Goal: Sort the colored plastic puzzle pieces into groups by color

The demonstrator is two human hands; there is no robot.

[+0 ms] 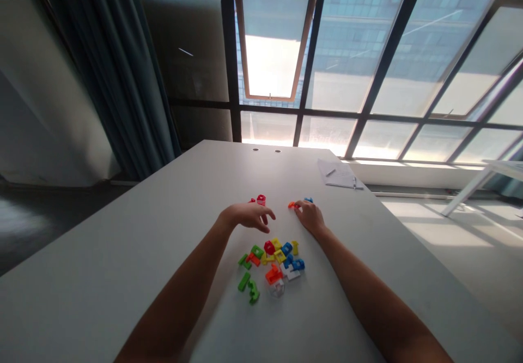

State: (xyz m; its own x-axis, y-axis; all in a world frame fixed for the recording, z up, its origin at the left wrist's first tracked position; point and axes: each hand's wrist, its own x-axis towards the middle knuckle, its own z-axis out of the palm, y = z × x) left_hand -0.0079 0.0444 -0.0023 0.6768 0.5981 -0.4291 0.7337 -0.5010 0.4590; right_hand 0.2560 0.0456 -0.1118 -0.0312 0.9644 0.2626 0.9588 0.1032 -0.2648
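Observation:
Both of my arms reach out over a grey table (122,276). My left hand (249,215) hovers with its fingers curled loosely downward and apart, holding nothing, just in front of a red piece (260,199). My right hand (309,216) rests on the table with its fingertips pinched on an orange piece (291,205); a blue piece (309,199) shows just behind its knuckles. Nearer to me, between my forearms, lies a pile of small plastic pieces (274,259) in green, red, yellow, blue, orange and white.
A sheet of paper with a pen (339,175) lies at the table's far right corner. Two small holes (265,150) mark the far edge. Large windows rise behind the table, a dark curtain (118,74) hangs at left, and a white table (486,180) stands at right.

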